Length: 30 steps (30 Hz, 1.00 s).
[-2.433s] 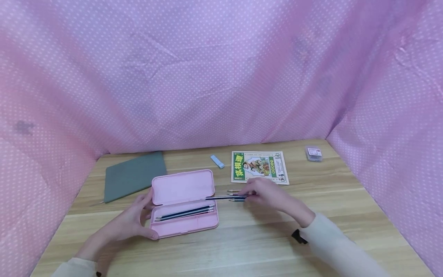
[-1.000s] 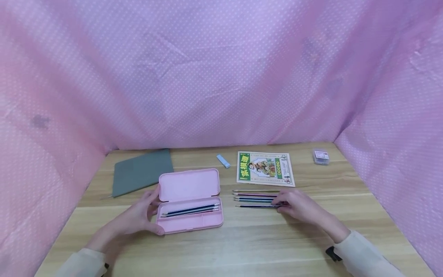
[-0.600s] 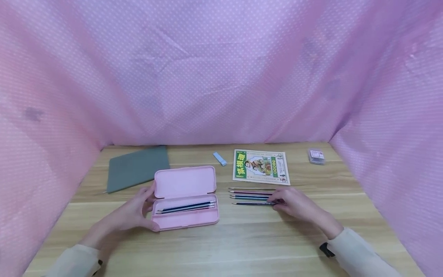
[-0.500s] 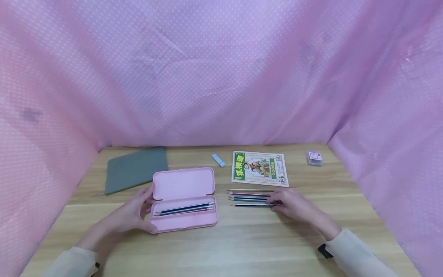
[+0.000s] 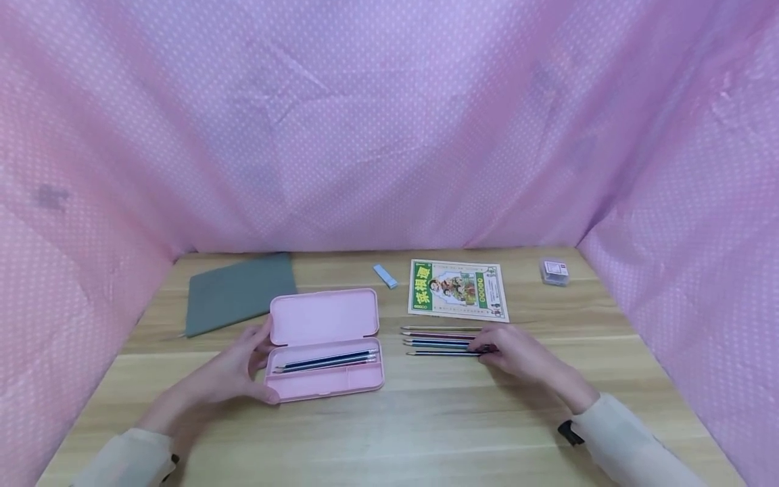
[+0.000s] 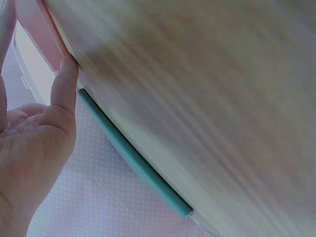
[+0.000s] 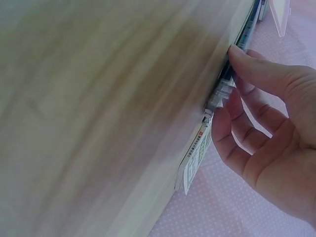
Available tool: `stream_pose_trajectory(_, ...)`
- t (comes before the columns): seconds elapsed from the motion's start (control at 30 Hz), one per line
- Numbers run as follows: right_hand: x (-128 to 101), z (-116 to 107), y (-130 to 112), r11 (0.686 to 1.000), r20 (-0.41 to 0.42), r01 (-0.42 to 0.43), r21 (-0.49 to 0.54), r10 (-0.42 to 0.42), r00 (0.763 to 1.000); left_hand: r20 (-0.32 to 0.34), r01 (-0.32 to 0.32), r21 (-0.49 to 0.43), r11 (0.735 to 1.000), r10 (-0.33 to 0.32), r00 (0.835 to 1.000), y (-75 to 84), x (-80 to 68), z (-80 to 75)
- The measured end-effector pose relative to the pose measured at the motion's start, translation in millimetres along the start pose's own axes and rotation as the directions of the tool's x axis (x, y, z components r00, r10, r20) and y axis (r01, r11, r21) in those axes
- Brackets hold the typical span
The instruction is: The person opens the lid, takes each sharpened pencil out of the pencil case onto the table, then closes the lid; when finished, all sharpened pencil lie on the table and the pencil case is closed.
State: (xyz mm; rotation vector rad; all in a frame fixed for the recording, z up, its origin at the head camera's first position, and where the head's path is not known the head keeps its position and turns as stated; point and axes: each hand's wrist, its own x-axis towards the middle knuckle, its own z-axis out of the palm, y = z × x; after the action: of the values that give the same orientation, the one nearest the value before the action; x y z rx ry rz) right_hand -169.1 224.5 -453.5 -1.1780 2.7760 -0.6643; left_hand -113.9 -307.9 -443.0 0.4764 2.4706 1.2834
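Note:
My left hand (image 5: 234, 372) grips the left end of an open pink pencil case (image 5: 322, 318), fingers at the back and thumb at the near corner. In the left wrist view one fingertip presses the case's edge (image 6: 57, 37). A few dark striped pencils (image 5: 325, 363) lie in its long compartment. To the right, my right hand (image 5: 511, 352) pinches the eraser end of a dark pencil (image 5: 439, 353) between thumb and fingers. That pencil lies nearest me in a row of several pencils (image 5: 438, 335), tips pointing left. My right fingers hide the row's right ends.
Behind the case at left lies a grey-green notebook (image 5: 240, 294). A small light-blue strip (image 5: 385, 276) and an illustrated green-and-cream booklet (image 5: 459, 291) lie farther back. At the far right sits a small clear box (image 5: 554, 272). Pink dotted cloth (image 5: 389, 135) hangs around the wooden table (image 5: 389, 439).
The right hand has brought the dark pencil from beside the case rightward and toward me, down to the row's near side. The left hand keeps its grip on the case.

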Motion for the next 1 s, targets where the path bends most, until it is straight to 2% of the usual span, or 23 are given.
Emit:
stream_pose_trajectory(0.23,-0.4,0.4,-1.1,1.0,-0.003,0.009,0.024,-0.009,1.0,0.008,0.017,-0.014,1.0,-0.017,1.0,-0.3,-0.5,-0.8)
stream_pose_trajectory(0.47,8.1,-2.2,-7.5,1.0,-0.027,-0.008,0.014,0.008,1.0,0.016,-0.036,-0.027,0.999,0.037,0.999,0.3,-1.1,-1.0)
stream_pose_trajectory(0.77,50.3,-13.1,-42.4,0.996,-0.037,0.026,0.08,-0.023,0.999,0.023,-0.045,-0.065,0.997,0.046,0.999,-2.5,-0.4,-0.4)
stream_pose_trajectory(1.0,89.6,-5.9,-74.7,0.985,-0.015,0.131,0.114,-0.13,0.991,0.025,-0.039,-0.07,0.997,0.041,0.999,-2.2,0.7,-0.9)
